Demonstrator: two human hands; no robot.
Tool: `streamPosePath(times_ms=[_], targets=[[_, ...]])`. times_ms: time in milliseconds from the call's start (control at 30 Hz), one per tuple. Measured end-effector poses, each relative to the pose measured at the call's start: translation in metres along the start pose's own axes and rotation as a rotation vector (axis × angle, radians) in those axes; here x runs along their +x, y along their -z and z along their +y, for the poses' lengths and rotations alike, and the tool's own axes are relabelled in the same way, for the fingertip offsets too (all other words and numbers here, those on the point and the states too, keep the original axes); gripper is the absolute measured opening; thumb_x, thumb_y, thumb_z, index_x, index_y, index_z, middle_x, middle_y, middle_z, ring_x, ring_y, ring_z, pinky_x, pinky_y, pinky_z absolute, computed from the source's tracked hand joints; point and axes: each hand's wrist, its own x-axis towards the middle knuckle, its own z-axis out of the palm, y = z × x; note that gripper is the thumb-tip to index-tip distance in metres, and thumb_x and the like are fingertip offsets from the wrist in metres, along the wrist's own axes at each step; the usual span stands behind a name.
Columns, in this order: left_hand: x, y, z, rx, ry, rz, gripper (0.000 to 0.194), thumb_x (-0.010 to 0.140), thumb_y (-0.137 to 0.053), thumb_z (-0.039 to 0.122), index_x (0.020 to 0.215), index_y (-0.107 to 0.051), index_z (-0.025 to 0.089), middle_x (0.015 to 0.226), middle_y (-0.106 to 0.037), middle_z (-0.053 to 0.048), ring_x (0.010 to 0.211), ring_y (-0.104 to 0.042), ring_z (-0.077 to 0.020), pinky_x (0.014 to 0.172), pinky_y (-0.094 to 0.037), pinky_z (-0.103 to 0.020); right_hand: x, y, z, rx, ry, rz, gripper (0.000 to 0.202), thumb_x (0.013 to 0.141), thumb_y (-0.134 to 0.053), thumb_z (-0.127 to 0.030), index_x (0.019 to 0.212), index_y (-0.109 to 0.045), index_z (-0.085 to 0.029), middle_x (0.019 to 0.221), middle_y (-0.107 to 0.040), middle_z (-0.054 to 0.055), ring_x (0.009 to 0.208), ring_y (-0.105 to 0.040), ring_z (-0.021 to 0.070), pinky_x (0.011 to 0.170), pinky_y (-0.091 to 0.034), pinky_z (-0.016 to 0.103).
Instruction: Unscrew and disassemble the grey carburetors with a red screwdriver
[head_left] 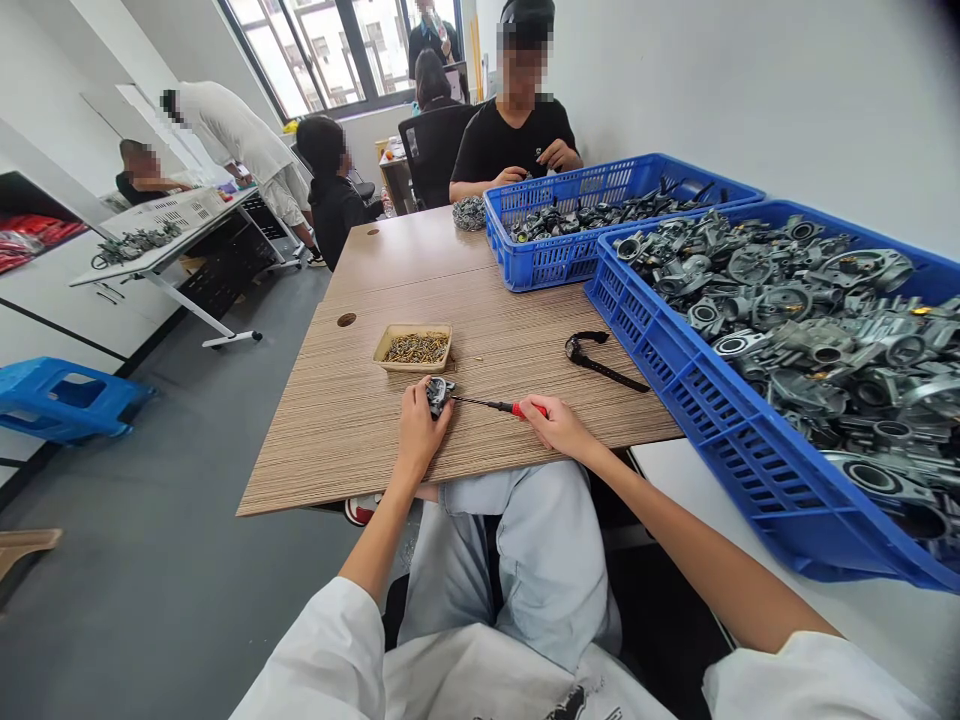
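My left hand (422, 425) grips a small grey metal casting (438, 393) near the front of the wooden table (315, 450). In my right hand (553, 424) is a screwdriver (495, 404) with a red and black handle, held almost level. Its thin shaft points left and its tip meets the casting's right side; the exact contact point is too small to see. Just beyond my left hand stands a cream tray (382, 357) full of small brass-coloured screws. One loose screw (478, 359) lies to the right of the tray.
A black wristwatch (600, 358) lies on the table to the right. Along the right side stand a large blue crate (697, 430) heaped with metal castings and another blue crate (525, 265) behind it. A person (517, 120) in black sits across the table, handling something small.
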Motion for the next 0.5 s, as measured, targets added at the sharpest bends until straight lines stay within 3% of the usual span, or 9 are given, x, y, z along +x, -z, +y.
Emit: streamPosePath(times_ms=[500], targets=[[0.0006, 0.0006, 0.002, 0.004, 0.013, 0.009, 0.05, 0.098, -0.065, 0.035, 0.143, -0.049, 0.022, 0.128, -0.059, -0.015, 0.129, -0.058, -0.0339, 0.109, -0.051, -0.051, -0.0016, -0.0015, -0.0035, 0.002, -0.001, 0.02, 0.05, 0.1, -0.049, -0.069, 0.08, -0.059, -0.024, 0.05, -0.042, -0.005, 0.049, -0.044, 0.0152, 0.048, -0.031, 0.028]])
